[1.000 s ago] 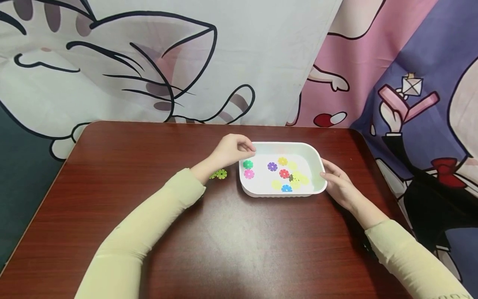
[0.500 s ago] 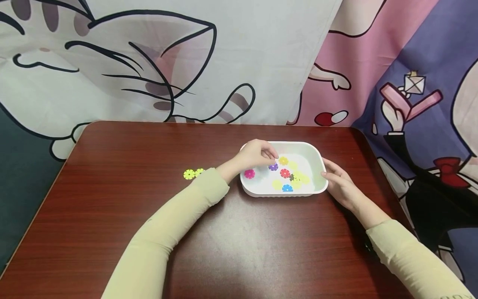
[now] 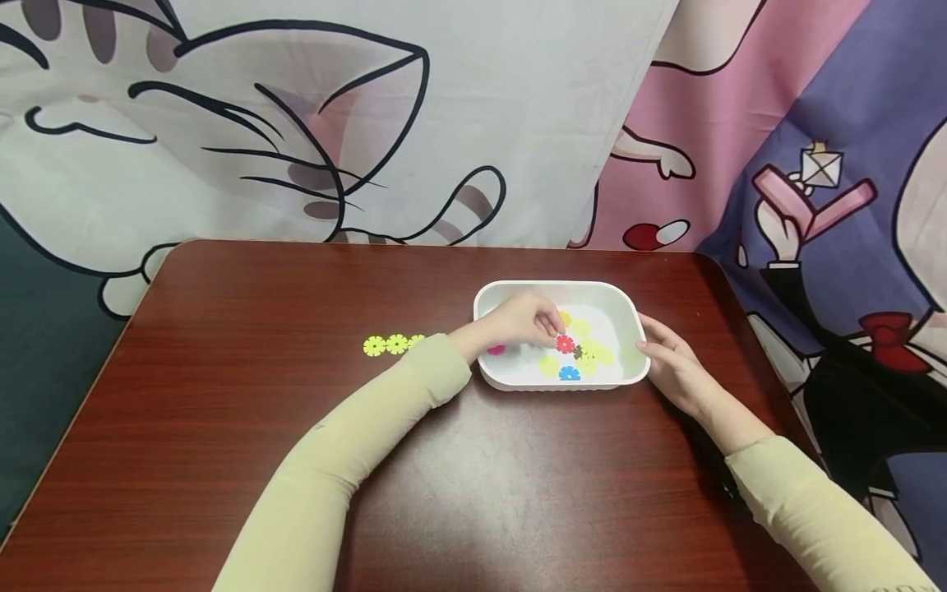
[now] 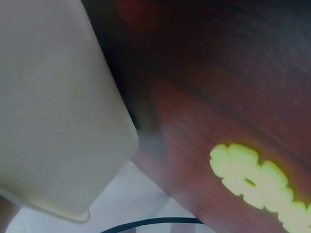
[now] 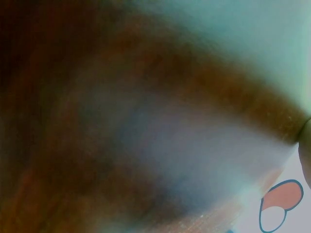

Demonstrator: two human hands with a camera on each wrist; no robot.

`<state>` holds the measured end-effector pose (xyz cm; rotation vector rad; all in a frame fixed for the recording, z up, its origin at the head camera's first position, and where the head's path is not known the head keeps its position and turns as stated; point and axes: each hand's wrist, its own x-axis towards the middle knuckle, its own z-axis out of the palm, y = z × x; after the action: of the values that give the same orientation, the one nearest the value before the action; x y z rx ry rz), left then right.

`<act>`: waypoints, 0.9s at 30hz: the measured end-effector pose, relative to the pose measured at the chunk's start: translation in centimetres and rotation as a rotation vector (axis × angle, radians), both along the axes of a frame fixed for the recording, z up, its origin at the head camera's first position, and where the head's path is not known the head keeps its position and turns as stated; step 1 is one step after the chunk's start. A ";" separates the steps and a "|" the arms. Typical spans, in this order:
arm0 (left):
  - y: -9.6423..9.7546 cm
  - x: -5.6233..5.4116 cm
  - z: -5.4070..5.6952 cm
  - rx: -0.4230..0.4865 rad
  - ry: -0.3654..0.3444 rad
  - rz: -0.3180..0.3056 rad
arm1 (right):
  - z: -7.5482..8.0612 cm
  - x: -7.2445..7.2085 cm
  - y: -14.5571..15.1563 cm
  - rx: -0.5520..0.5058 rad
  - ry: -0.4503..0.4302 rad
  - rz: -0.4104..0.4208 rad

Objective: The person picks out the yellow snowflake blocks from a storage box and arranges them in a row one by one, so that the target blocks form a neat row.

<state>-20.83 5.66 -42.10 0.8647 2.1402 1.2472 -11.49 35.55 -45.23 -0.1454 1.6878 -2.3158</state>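
Several flower-shaped notched discs lie in a white plastic tray (image 3: pixel 533 384). My left hand (image 3: pixel 521 319) reaches inside, its bent fingertips low by a red disc (image 3: pixel 565 344); it hides the spot where a purple disc lay, and whether it pinches anything is unclear. A blue disc (image 3: pixel 569 373) sits nearer the front wall, and a pink one (image 3: pixel 496 350) is partly covered by the wrist. On the tray's right end, my right hand (image 3: pixel 676 370) grips the rim. Left of the tray, yellow discs (image 3: pixel 395 344) stand joined in a row, partly behind the sleeve.
The tray and the row of discs are on a dark red-brown wooden table (image 3: pixel 244 345). A printed cartoon cloth (image 3: pixel 547 148) hangs behind the table's far edge. The right wrist view is mostly blurred.
My left hand has moved right from the tray's left rim and down into it, uncovering the yellow row. A green disc at the left is now out of sight. The right hand stays put.
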 end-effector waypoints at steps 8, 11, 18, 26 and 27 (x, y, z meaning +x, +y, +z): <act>0.2 0.5 -0.3 -0.075 0.022 -0.066 | -0.2 0.0 0.1 0.001 0.006 0.009; 0.2 0.5 -0.4 -0.108 0.056 -0.093 | -0.1 0.0 0.2 0.012 0.003 0.011; 0.4 0.7 -0.6 -0.166 0.110 -0.131 | 0.0 0.0 0.0 0.039 -0.009 0.002; 0.3 1.1 -0.5 -0.227 0.223 -0.214 | 0.0 0.1 -0.1 0.022 0.009 0.009; 0.3 1.1 -0.5 -0.231 0.232 -0.222 | 0.0 0.1 -0.1 0.023 0.011 0.009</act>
<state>-19.73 6.00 -42.59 1.1531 2.2366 0.8041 -11.40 35.46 -45.21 -0.1611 1.7144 -2.2926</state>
